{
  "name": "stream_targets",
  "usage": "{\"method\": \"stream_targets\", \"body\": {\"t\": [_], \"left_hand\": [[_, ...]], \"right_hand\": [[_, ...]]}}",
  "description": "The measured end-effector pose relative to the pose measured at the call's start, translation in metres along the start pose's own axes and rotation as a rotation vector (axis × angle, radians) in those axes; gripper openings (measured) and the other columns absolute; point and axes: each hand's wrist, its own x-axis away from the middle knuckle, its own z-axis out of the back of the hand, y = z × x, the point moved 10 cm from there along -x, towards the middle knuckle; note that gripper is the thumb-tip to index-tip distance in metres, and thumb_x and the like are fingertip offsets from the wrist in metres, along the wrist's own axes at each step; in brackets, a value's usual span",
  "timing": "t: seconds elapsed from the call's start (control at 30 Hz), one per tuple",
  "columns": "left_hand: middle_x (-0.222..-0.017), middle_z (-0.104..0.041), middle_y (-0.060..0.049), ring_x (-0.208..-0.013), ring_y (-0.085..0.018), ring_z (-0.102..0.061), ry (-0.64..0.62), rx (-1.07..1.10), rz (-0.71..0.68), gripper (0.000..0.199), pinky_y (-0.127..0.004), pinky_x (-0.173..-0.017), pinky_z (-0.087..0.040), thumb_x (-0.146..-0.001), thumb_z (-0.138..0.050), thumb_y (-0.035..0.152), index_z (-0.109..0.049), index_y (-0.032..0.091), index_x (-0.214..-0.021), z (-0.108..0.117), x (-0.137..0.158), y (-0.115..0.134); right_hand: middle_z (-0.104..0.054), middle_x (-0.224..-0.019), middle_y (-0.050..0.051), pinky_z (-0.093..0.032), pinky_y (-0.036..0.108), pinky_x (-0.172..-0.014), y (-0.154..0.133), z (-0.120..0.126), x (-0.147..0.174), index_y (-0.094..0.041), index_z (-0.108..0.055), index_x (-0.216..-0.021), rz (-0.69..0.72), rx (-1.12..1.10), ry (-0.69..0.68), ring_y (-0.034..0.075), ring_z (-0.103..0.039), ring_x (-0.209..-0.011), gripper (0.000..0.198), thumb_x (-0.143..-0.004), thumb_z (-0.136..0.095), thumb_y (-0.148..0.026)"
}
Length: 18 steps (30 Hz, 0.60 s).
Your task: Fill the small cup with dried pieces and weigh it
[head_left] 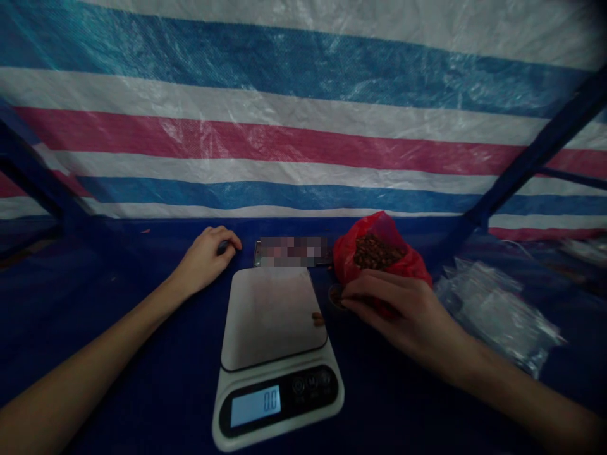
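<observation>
Right hand (403, 309) pinching small brown bits beside soft, crinkly red bag (379, 256), likely light, spillable; left hand (208, 256) resting curled on surface (142, 354), holding nothing visible

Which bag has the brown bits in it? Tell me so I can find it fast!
Find the white kitchen scale in the middle of the blue table. Just past its far right corner, above the right hand, sits the red plastic bag. It is open and full of brown pieces, unlike the clear bags farther right.

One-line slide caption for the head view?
Right hand by red bag of beans; left hand beside empty scale.
</observation>
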Motion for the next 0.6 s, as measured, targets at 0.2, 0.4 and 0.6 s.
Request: {"method": "stream_targets", "body": {"t": [0.2,0.4,0.6], "left_hand": [[-0.095,-0.073,-0.007,-0.097,-0.028,-0.062,-0.016,-0.011,0.007,0.022,-0.046,-0.094,-0.050,-0.087,-0.052,0.026,-0.074,0.022,-0.087,-0.001,-0.001,0.001],[-0.096,-0.073,-0.008,-0.098,-0.030,-0.062,-0.011,-0.009,-0.001,0.023,-0.048,-0.094,-0.048,-0.087,-0.050,0.025,-0.073,0.021,-0.086,-0.004,-0.002,0.000],[-0.096,-0.073,-0.007,-0.097,-0.029,-0.062,-0.003,-0.011,-0.017,0.022,-0.047,-0.095,-0.048,-0.088,-0.051,0.025,-0.073,0.022,-0.085,-0.003,-0.002,0.001]], "right_hand": [[-0.068,-0.103,0.005,-0.056,0.030,-0.082,-0.007,0.003,-0.001,-0.020,-0.074,-0.115,0.059,0.096,0.155,0.018,-0.068,-0.093,0.014,-0.104,-0.065,-0.019],[-0.074,-0.111,0.008,-0.054,0.037,-0.089,-0.044,-0.016,0.005,-0.017,-0.074,-0.125,0.330,0.206,0.144,0.022,-0.063,-0.102,0.023,-0.103,-0.069,-0.022],[-0.076,-0.108,0.007,-0.051,0.039,-0.087,-0.048,-0.037,0.009,-0.017,-0.075,-0.113,0.372,0.253,0.018,0.023,-0.062,-0.100,0.019,-0.108,-0.057,-0.015]]}}
